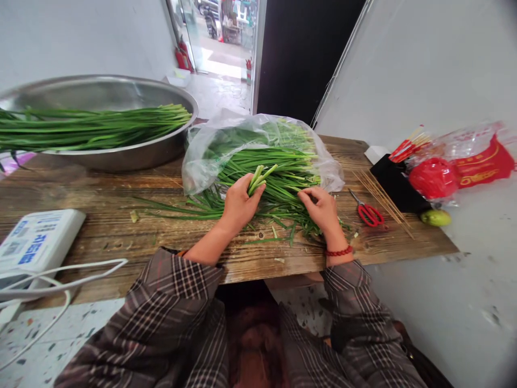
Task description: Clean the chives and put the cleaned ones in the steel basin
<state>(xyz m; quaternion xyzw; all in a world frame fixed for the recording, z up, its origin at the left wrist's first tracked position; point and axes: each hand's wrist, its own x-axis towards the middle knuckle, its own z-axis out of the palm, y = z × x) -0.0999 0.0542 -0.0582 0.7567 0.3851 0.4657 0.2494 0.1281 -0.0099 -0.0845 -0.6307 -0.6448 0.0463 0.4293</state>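
Our left hand (241, 203) is over the middle of the wooden desk (242, 263), its grip clamped on a few cut stalks (258, 182), their pale ends pointing up and toward the right. Our right hand (320, 211), with a red beaded bracelet (339, 251) at the wrist, bends over the right end of the leafy pile (274, 168); its thumb and forefinger come close together there, but we cannot tell whether that grip is closed on a leaf.

The pile lies between our hands and the desk's far edge, partly inside a clear plastic bag (196, 167), with loose leaves and trimmings spread out toward the near edge. Toward the far left corner we have a wide steel basin (141, 156) with a long green bunch (100, 128) in it, the cut ends toward the bag. A white box (42, 237) and a white cable (95, 269) are at the near left.

To the right of our right hand lie red-handled scissors (369, 214), then thin wooden sticks (383, 200) and, by the right edge, a black holder (398, 183) with red packets (406, 148) in it. A yellow-green fruit (436, 217) rests just beside the holder's near end.
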